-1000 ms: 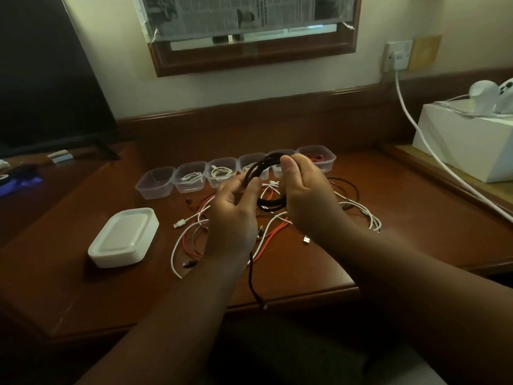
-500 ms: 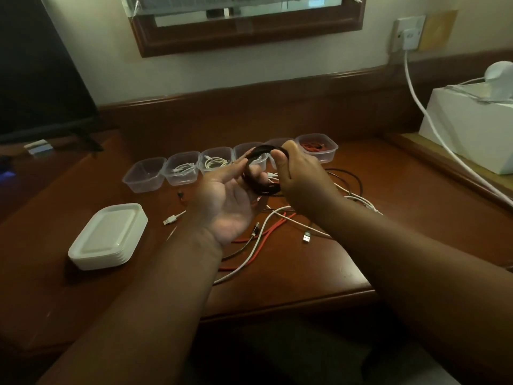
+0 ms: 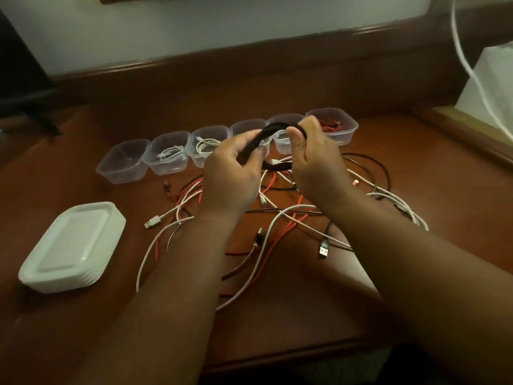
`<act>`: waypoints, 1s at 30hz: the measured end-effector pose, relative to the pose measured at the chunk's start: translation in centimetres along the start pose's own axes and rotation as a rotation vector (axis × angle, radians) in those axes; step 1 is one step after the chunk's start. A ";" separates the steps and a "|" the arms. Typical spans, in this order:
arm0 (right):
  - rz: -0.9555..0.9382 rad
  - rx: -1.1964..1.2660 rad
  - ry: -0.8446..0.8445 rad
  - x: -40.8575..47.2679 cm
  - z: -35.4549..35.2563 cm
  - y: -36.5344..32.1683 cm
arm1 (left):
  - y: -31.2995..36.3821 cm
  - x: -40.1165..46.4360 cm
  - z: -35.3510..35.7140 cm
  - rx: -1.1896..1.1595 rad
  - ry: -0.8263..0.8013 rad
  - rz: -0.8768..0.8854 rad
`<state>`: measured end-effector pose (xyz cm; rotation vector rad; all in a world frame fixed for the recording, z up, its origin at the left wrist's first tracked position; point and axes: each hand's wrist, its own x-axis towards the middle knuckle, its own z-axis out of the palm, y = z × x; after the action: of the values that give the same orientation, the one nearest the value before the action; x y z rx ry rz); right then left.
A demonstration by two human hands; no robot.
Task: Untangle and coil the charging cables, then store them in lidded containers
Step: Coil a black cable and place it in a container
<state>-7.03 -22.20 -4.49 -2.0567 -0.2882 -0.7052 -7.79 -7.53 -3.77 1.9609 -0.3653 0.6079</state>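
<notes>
A black cable coil [image 3: 273,128] is held up over the desk between both hands. My left hand [image 3: 231,173] pinches its left side and my right hand [image 3: 312,159] grips its right side with the thumb on top. Below lies a tangle of white, red and black cables [image 3: 277,218] on the wooden desk [image 3: 305,315]. Behind the hands runs a row of clear containers [image 3: 123,162]; two hold white cables [image 3: 169,154], the far right one holds a red cable [image 3: 333,125], the leftmost is empty.
A stack of white lids [image 3: 73,245] sits at the front left of the desk. A white box [image 3: 491,87] stands at the right with a white power cord [image 3: 469,65] hanging across it. A dark screen [image 3: 19,65] is at the far left.
The left hand, open palm-up half a second ago, has closed onto the left side of the black coil. The view has tilted down and closer to the desk.
</notes>
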 end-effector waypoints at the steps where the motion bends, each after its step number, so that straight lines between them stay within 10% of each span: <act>1: -0.008 -0.008 0.011 0.4 0.4 0.6 | -0.9 0.4 0.1 0.081 0.056 0.057; 5: 0.015 -0.049 0.004 1.2 1.6 3.8 | -3.8 1.0 0.9 0.159 0.097 0.076; 11: -0.018 -0.080 -0.046 1.9 1.3 5.7 | -3.1 1.1 1.5 -0.646 -0.106 -0.550; 20: 0.109 -0.027 -0.126 2.0 1.3 5.3 | -3.2 1.6 -0.6 -1.057 -0.471 -0.939; 30: 0.797 1.083 -0.005 1.1 2.1 2.5 | -2.8 0.4 1.1 -0.483 -0.111 -0.484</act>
<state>-4.23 -21.94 -6.50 -0.9744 0.1502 0.0113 -5.80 -7.25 -5.98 1.5356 -0.0812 0.0829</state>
